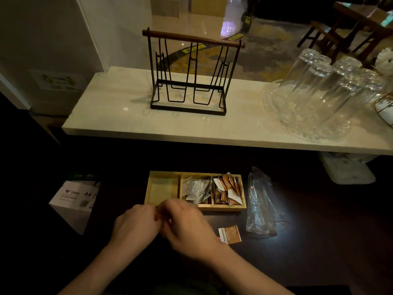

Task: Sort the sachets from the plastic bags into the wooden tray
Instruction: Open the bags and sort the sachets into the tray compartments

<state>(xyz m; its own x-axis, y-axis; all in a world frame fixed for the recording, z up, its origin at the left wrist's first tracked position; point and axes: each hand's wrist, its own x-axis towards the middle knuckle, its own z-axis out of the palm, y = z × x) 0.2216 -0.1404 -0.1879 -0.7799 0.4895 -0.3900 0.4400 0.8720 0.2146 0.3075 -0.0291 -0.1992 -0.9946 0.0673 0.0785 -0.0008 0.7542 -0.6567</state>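
Observation:
A wooden tray [163, 173] with three compartments lies on the dark lower surface. Its left compartment is bare, the middle one holds white sachets [195, 188], the right one holds brown sachets [228, 189]. One brown sachet [230, 234] lies loose on the surface in front of the tray. A clear plastic bag [260, 203] lies flat to the tray's right. My left hand [135, 226] and my right hand [187, 224] meet just before the tray's front edge, fingers curled together around something small and dark that I cannot make out.
A white marble counter [127, 122] runs above, carrying a black wire rack with a wooden handle [189, 75] and upturned glasses on a glass tray [319, 92]. A box of A4 paper [74, 201] stands on the left.

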